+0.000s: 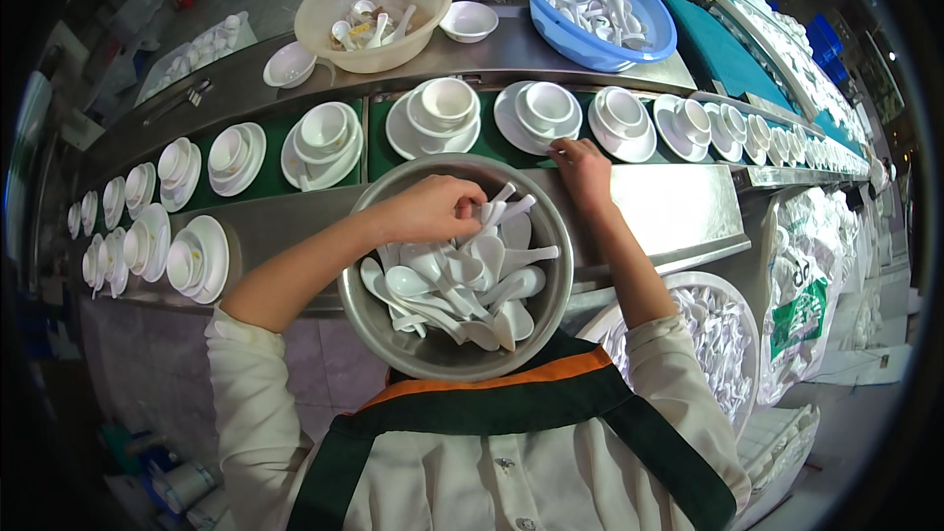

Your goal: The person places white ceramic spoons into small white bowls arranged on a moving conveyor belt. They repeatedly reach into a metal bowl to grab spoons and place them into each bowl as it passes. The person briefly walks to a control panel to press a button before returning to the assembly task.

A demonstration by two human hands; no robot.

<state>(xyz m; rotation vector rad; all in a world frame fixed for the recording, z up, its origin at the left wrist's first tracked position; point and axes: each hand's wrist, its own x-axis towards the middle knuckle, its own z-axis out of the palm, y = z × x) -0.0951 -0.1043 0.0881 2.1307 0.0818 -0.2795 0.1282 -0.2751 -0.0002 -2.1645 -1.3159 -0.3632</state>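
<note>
A round steel bowl (pixel 359 280) full of white soup spoons (pixel 462 275) sits close in front of my body. My left hand (pixel 433 208) reaches over its far left rim, fingers curled round a white spoon among the handles. Beyond the bowl's far right side, my right hand (pixel 585 175) has its fingertips drawn together at the near edge of a white saucer (pixel 511 133). Whatever those fingertips hold is hidden. On that saucer stand a small bowl and a cup (pixel 548 103).
A green conveyor belt (pixel 265 199) carries a long row of similar stacked sets. Behind it stand a cream basin (pixel 324 39) and a blue basin (pixel 546 25) with spoons. More stacks (pixel 202 258) line the near left ledge. A spoon-filled tub (pixel 742 310) sits at right.
</note>
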